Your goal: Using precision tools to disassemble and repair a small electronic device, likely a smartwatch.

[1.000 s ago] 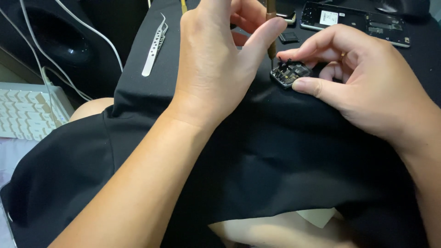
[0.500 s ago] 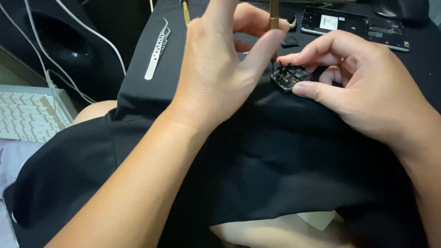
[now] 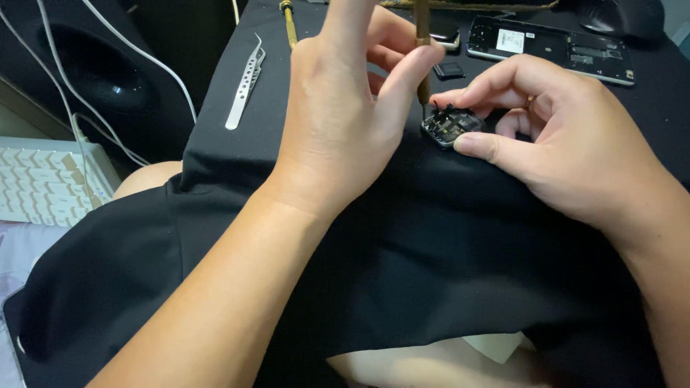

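Pinching a small module (image 3: 451, 126), right hand (image 3: 568, 144), left hand (image 3: 345, 122) apparently gripping screwdriver (image 3: 422, 50)

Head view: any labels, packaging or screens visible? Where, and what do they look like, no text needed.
White label: small pale rectangle on the opened phone body, a long dark slab at the top right of the black cloth.
No lit screen and no packaging shows.
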